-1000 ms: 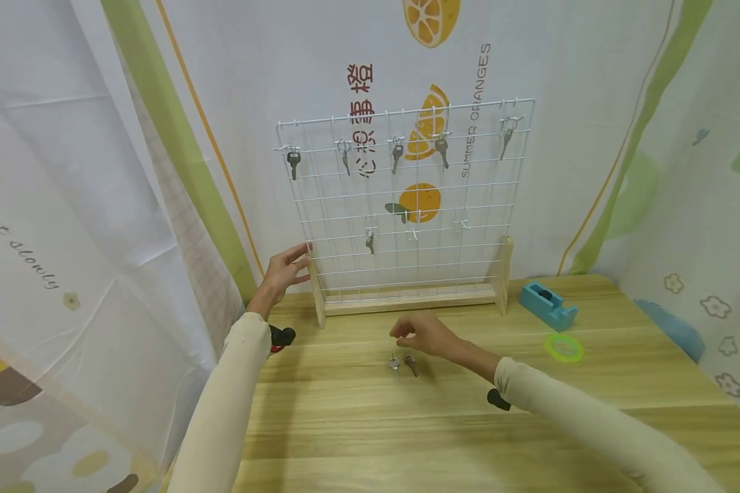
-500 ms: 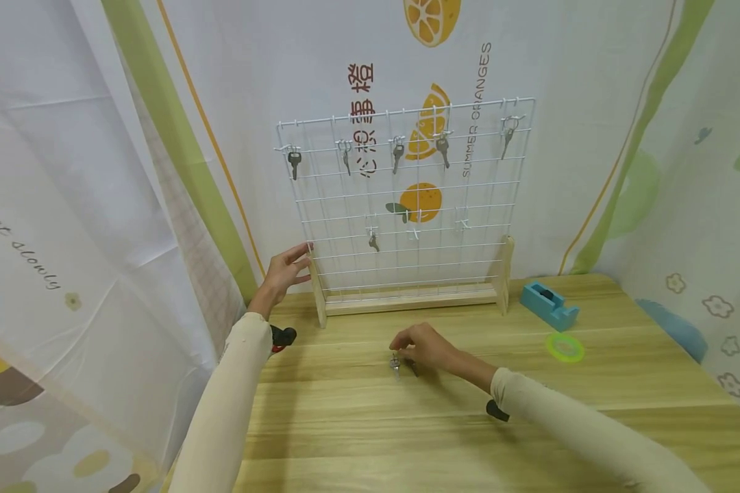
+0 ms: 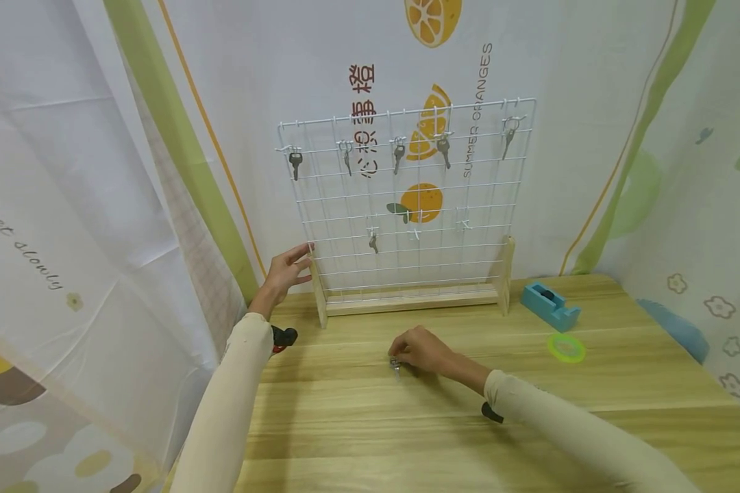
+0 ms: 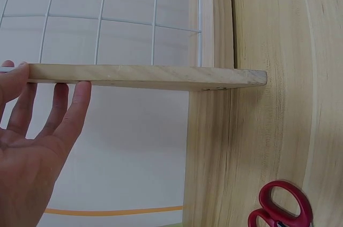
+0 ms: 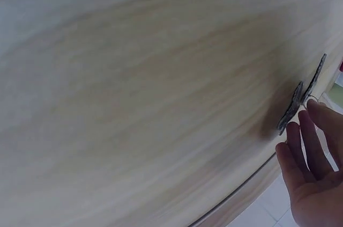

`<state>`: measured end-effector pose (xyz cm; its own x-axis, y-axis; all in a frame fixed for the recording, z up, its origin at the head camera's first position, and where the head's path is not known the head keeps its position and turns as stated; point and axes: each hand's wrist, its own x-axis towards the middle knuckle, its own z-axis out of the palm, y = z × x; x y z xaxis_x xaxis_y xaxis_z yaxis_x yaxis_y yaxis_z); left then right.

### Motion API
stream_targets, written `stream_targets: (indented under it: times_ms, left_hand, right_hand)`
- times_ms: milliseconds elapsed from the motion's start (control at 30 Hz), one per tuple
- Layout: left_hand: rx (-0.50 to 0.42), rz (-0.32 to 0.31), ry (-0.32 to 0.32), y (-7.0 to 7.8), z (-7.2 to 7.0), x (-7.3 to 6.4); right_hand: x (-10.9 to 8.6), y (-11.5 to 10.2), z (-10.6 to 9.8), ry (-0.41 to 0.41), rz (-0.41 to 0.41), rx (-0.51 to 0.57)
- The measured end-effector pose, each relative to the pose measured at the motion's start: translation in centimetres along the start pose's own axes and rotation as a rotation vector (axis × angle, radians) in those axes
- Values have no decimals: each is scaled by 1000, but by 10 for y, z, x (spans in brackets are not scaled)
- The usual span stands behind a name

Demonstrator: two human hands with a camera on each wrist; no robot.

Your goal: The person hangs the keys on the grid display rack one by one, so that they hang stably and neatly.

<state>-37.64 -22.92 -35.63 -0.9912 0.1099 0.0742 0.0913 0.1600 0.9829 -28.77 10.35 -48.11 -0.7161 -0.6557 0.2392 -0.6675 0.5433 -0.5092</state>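
My left hand [image 3: 284, 272] grips the left wooden upright [image 4: 144, 74] of a white wire grid rack [image 3: 401, 262]. In the left wrist view the thumb lies on its front edge and the fingertips touch its side. My right hand [image 3: 428, 350] is down at the tabletop in front of the rack. Its thumb and forefinger pinch the small ring [image 5: 309, 100] of a key, as the right wrist view shows. Two keys lie close together there, a dark key [image 5: 291, 108] and a second key [image 5: 317, 74]. From the head, the hand partly covers them.
Several keys, such as a black-headed key [image 3: 295, 164], hang from hooks on the rack; two lower hooks [image 3: 463, 224] bear none. A blue tape dispenser [image 3: 550, 306] and a yellow-green tape roll [image 3: 566, 348] lie at right. Red-handled scissors [image 4: 284, 205] lie near my left wrist.
My right hand has come down onto the keys, and its fingertips have closed on a key's ring. The key hanging in the lower row has swung slightly. My left hand stays put.
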Motion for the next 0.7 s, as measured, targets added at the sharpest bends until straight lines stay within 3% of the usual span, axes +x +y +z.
stream_targets:
  times_ms: [367, 700]
  left_hand:
    - [-9, -4, -5, 3, 0, -2]
    - [1, 5, 9, -2, 0, 2]
  right_hand:
    - [0, 6, -4, 19, -11, 22]
    - [-2, 2, -27, 25, 11, 29]
